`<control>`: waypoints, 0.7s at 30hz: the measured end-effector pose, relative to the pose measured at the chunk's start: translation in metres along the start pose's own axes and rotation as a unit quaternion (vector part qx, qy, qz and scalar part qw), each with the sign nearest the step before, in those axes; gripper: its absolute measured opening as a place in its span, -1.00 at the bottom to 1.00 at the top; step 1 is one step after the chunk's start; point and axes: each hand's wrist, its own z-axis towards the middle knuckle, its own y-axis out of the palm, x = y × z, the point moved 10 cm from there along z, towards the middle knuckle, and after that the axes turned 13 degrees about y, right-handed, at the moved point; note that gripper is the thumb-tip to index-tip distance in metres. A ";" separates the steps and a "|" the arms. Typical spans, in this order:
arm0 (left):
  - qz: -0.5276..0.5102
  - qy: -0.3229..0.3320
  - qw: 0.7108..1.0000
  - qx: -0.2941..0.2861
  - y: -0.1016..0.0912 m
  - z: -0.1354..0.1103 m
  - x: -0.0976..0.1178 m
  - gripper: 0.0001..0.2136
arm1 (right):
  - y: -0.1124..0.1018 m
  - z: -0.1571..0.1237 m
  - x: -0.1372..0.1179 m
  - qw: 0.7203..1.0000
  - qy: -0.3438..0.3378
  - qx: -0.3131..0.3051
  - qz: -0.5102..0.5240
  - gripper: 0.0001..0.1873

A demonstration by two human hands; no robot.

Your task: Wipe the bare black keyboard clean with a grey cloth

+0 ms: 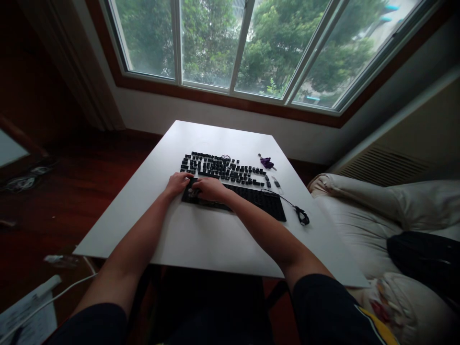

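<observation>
A black keyboard [258, 200] lies across the white table, its cable at the right end. My left hand [178, 183] is at its upper left corner, fingers bent together over the edge. Above the left part of the keyboard is my right hand [208, 189], its fingers curled and closed. A small, pale, shiny thing shows at those fingertips, too small to name. Behind the keyboard, many loose black keycaps [215, 165] are laid out in rough rows. My hands hide the keyboard's left part.
On the white table [201, 244], a purple cloth-like item [266, 163] lies at the back right. The coiled black cable [302, 216] sits near the right edge. A pale sofa [345, 215] stands to the right, and a window [230, 48] is beyond the table.
</observation>
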 end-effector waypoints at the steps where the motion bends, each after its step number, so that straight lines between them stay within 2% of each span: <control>1: -0.002 0.001 1.000 0.000 0.000 0.000 0.000 -0.69 | -0.003 0.001 0.004 1.000 0.020 0.013 0.003 -0.63; 4: -0.001 0.000 1.000 0.001 0.000 0.000 0.000 -0.69 | -0.003 0.000 0.006 0.997 0.063 0.044 -0.003 -0.65; 8: 0.003 -0.006 1.000 -0.003 0.000 0.001 0.000 -0.68 | 0.007 -0.003 -0.015 0.999 0.033 0.035 0.003 -0.67; 11: 0.000 -0.007 1.000 -0.012 0.002 0.001 -0.001 -0.68 | 0.001 -0.002 -0.021 0.998 0.026 0.056 0.026 -0.64; 17: 0.005 -0.008 1.000 -0.007 0.000 0.001 -0.002 -0.67 | 0.009 -0.005 -0.014 0.997 0.045 0.040 0.043 -0.63; 21: 0.006 -0.005 1.000 -0.003 -0.001 0.001 0.001 -0.68 | 0.015 -0.014 0.004 0.997 0.059 0.028 0.047 -0.62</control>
